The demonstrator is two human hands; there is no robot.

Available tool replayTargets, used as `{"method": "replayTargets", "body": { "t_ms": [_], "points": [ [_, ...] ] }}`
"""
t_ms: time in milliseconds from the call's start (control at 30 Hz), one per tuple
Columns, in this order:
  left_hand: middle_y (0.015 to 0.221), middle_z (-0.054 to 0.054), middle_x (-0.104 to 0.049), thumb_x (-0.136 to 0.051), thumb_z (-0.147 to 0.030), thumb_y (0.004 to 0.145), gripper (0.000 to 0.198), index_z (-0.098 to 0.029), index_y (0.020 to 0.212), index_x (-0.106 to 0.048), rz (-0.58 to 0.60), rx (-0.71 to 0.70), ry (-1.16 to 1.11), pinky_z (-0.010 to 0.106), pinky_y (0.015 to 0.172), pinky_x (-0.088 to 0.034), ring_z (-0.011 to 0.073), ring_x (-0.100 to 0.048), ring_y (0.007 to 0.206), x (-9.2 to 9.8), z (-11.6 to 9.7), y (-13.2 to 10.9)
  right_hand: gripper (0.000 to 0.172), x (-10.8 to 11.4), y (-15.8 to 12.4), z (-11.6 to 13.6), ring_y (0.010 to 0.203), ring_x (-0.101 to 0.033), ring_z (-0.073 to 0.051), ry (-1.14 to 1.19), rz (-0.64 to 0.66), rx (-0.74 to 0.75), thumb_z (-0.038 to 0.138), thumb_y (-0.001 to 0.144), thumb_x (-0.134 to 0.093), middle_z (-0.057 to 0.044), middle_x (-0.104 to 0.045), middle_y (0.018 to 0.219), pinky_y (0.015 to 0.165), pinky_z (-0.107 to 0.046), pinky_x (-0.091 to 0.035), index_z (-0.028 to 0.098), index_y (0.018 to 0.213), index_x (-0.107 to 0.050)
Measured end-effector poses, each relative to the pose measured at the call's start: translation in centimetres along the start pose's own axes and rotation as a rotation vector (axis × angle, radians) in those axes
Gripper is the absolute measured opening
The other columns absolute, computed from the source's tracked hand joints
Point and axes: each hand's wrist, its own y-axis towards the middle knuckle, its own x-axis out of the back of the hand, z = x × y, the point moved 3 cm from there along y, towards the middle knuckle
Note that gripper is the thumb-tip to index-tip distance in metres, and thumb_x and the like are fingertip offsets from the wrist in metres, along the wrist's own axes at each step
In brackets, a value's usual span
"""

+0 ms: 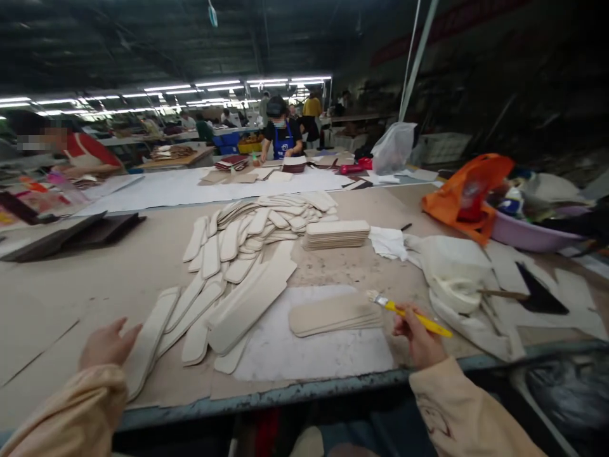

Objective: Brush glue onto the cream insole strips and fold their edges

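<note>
Our right hand [419, 336], low and right of centre in the frame, was clenched around a yellow-handled brush [409, 313], whose bristles pointed up-left toward a small stack of beige strips [333, 314] lying just beside them on a white sheet [309, 355]. Our left hand [108, 344], at lower left, lay released with fingers spread, its fingertips touching the near end of a long beige strip [147, 339]. Above both, more strips fanned out [252, 235] toward the middle of the frame, with a neat pile [337, 233] beyond. The table's metal edge [266, 397] ran just below our wrists. Bare tabletop [71, 279] lay open at left; the right was crowded by a white glue bowl [457, 292] and crumpled paper.
</note>
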Motion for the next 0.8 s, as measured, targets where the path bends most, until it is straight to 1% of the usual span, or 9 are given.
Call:
{"method": "replayTargets", "body": {
  "t_ms": [33,100,167,233,333,433,533,667,800],
  "points": [
    [0.05,-0.002,-0.052,-0.053,-0.059,0.069,0.044,-0.017,0.069,-0.062,-0.042,0.024,0.065,0.036,0.059,-0.052,0.0159,-0.054,0.052,0.0,-1.5,-0.3,0.034,-0.1,-0.1,-0.2,0.052,-0.046,-0.011,0.006,0.013,0.008,0.051,0.075,-0.06,0.001,-0.051,0.06,0.046,-0.022,-0.042,0.02,0.089,-0.057],
    [0.086,0.003,-0.063,-0.05,-0.051,0.078,0.038,-0.019,0.093,-0.064,-0.143,0.03,-0.039,0.043,0.08,-0.051,0.0221,-0.06,0.086,0.4,-6.5,-2.1,0.032,-0.6,-0.2,-0.4,0.049,-0.044,-0.01,0.008,0.04,0.021,0.05,0.08,-0.055,0.003,-0.048,0.056,0.045,-0.021,-0.039,0.02,0.09,-0.057],
    [0.109,0.004,-0.06,-0.054,-0.039,0.08,0.034,-0.022,0.109,-0.057,-0.019,-0.145,-0.339,0.04,0.094,-0.044,0.0198,-0.056,0.103,0.3,-13.4,-5.0,0.032,-1.2,-0.1,-0.6,0.048,-0.042,-0.01,0.004,0.068,0.016,0.049,0.081,-0.052,0.004,-0.046,0.053,0.044,-0.021,-0.037,0.02,0.091,-0.057],
    [0.118,0.007,-0.056,-0.054,-0.032,0.081,0.036,-0.021,0.116,-0.052,0.157,-0.311,-0.554,0.038,0.096,-0.044,0.0199,-0.052,0.11,-0.4,-20.1,-8.2,0.031,-1.9,-0.1,-0.9,0.047,-0.041,-0.01,-0.003,0.083,-0.005,0.049,0.082,-0.051,0.004,-0.044,0.052,0.044,-0.021,-0.035,0.019,0.091,-0.056],
    [0.134,0.012,-0.044,-0.053,-0.036,0.082,0.051,-0.021,0.129,-0.042,0.383,-0.497,-0.583,0.042,0.1,-0.04,0.024,-0.042,0.122,-2.8,-26.9,-11.5,0.029,-2.6,-0.4,-0.8,0.045,-0.041,-0.01,-0.045,0.072,-0.035,0.047,0.082,-0.052,0.004,-0.045,0.051,0.042,-0.021,-0.033,0.019,0.09,-0.055],
    [0.141,0.016,-0.033,-0.055,-0.045,0.078,0.068,-0.015,0.135,-0.034,0.511,-0.496,-0.506,0.046,0.102,-0.036,0.0289,-0.033,0.129,-5.6,-29.4,-12.5,0.029,-2.2,-0.7,0.4,0.044,-0.042,-0.009,-0.117,0.046,0.008,0.047,0.082,-0.052,0.004,-0.046,0.051,0.042,-0.021,-0.034,0.018,0.089,-0.055],
    [0.141,0.015,-0.035,-0.052,-0.046,0.079,0.067,-0.014,0.135,-0.034,0.529,-0.498,-0.436,0.047,0.103,-0.035,0.0288,-0.033,0.129,-7.6,-29.9,-12.4,0.033,0.0,-0.4,2.9,0.043,-0.041,-0.009,-0.188,-0.04,0.139,0.049,0.081,-0.051,0.004,-0.046,0.05,0.041,-0.021,-0.035,0.017,0.088,-0.056],
    [0.133,0.012,-0.046,-0.05,-0.048,0.079,0.065,-0.015,0.133,-0.035,0.461,-0.577,-0.427,0.045,0.101,-0.038,0.0268,-0.038,0.125,-9.1,-29.8,-12.1,0.035,6.0,1.2,7.0,0.041,-0.038,-0.007,-0.273,-0.342,0.317,0.05,0.079,-0.054,0.005,-0.044,0.049,0.039,-0.02,-0.034,0.016,0.088,-0.057],
    [0.128,0.011,-0.051,-0.05,-0.051,0.079,0.065,-0.017,0.132,-0.035,0.403,-0.63,-0.438,0.044,0.099,-0.04,0.0261,-0.042,0.122,-9.7,-29.9,-12.1,0.044,12.1,2.7,9.7,0.039,-0.038,-0.008,-0.452,-0.587,0.344,0.057,0.076,-0.052,0.005,-0.044,0.049,0.038,-0.021,-0.034,0.015,0.086,-0.058]
  ]
}}
